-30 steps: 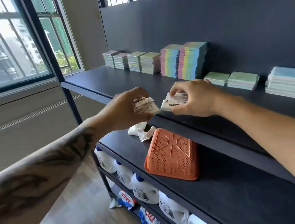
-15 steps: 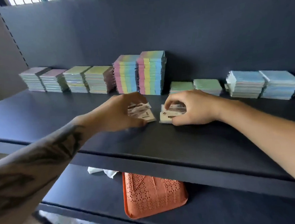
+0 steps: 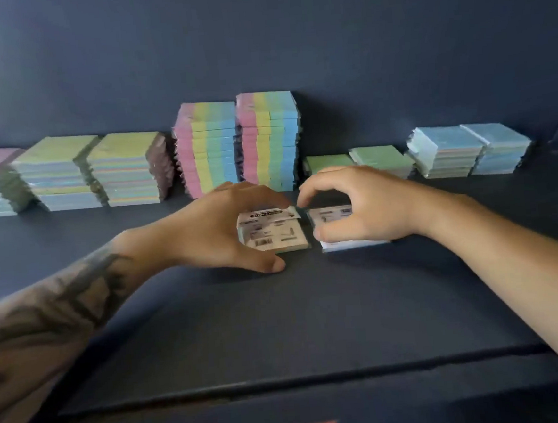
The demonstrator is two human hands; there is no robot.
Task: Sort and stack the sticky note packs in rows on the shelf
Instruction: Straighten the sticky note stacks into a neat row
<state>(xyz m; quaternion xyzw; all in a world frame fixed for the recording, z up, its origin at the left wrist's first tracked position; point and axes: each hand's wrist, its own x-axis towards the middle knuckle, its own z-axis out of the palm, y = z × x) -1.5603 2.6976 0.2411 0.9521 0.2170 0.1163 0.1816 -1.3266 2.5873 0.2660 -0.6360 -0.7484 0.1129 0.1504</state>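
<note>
Pack flat, label side up

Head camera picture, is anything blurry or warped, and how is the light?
Head view: soft even light, no glare; left hand and right hand slightly motion-blurred, pack label print unreadable; wide-angle bends the shelf edge; stacks at the back fairly sharp.

Bare forearms, no sleeves – left forearm marked with dark tattoo work; left hand, right hand ungloved, ringless.
</note>
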